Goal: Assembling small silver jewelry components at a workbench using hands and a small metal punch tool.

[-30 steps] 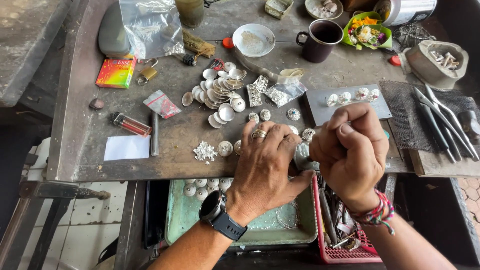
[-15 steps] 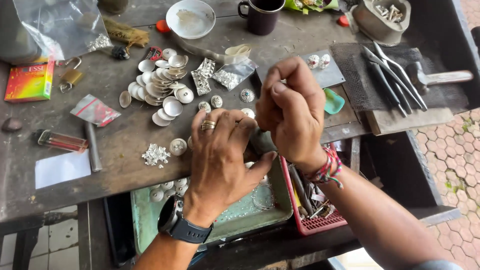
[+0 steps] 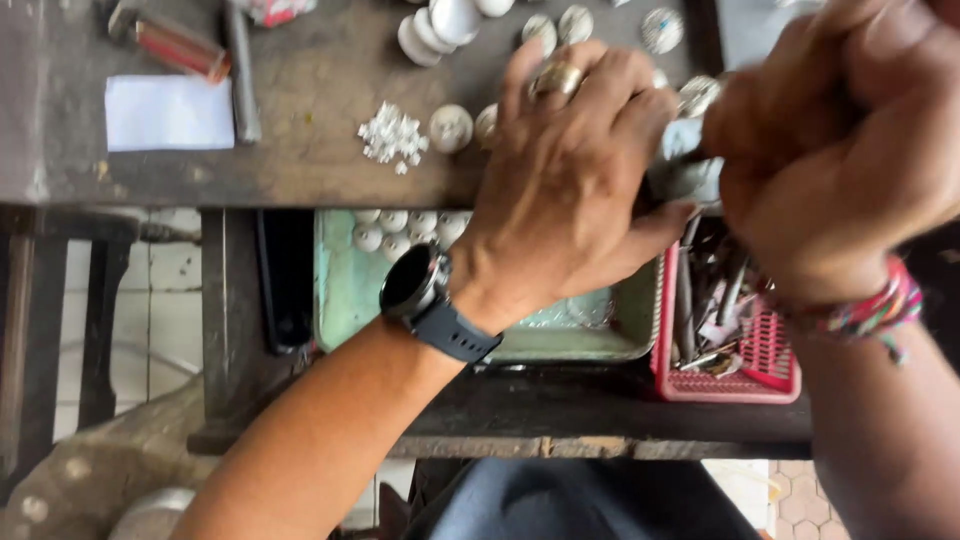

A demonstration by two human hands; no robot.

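My left hand (image 3: 575, 170), with a ring and a dark wristwatch, is curled over the front edge of the worn workbench (image 3: 300, 150). My right hand (image 3: 840, 150), with woven bracelets at the wrist, is clenched in a fist just to its right. A small silvery metal piece (image 3: 690, 165) is pinched between the two hands, mostly hidden by the fingers. I cannot tell whether the right fist also holds a tool.
Below the bench edge sit a green tray (image 3: 345, 290) with round white pieces and a red basket (image 3: 760, 370) of metal tools. On the bench lie a white paper (image 3: 168, 112), a red cylinder (image 3: 180, 48), a white cluster (image 3: 392, 135) and several round silvery discs (image 3: 450, 127).
The view has dropped and come much closer to the hands. Both hands stay pressed together on the metal piece at the bench edge.
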